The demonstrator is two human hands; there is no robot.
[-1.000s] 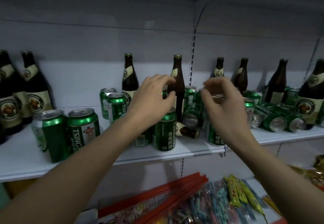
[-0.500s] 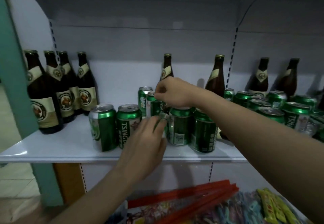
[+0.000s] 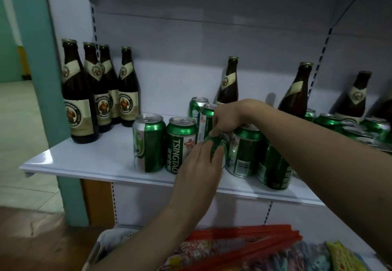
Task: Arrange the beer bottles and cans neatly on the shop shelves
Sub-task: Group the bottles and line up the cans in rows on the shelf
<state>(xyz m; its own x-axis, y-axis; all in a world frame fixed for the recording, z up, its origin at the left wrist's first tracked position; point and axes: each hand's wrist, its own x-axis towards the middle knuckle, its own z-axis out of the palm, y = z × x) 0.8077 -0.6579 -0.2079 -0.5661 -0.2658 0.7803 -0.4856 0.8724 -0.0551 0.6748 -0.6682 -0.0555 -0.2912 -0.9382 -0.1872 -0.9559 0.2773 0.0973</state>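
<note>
White shelf (image 3: 89, 160), green can (image 3: 218, 143) between left hand (image 3: 201, 164), right hand (image 3: 230, 118) grip

Green can (image 3: 218, 143): largely hidden behind left hand (image 3: 201, 164) and right hand (image 3: 229, 118); label unreadable. Cans right of it (image 3: 360, 126): blurred, cut by frame edge. Snack packets (image 3: 275, 251) below: cropped.

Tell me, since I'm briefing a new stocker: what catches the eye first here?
Both hands meet mid-shelf on one green can: the left hand cups its front, the right hand grips from above. Four brown beer bottles stand clustered at the white shelf's left end.
</note>
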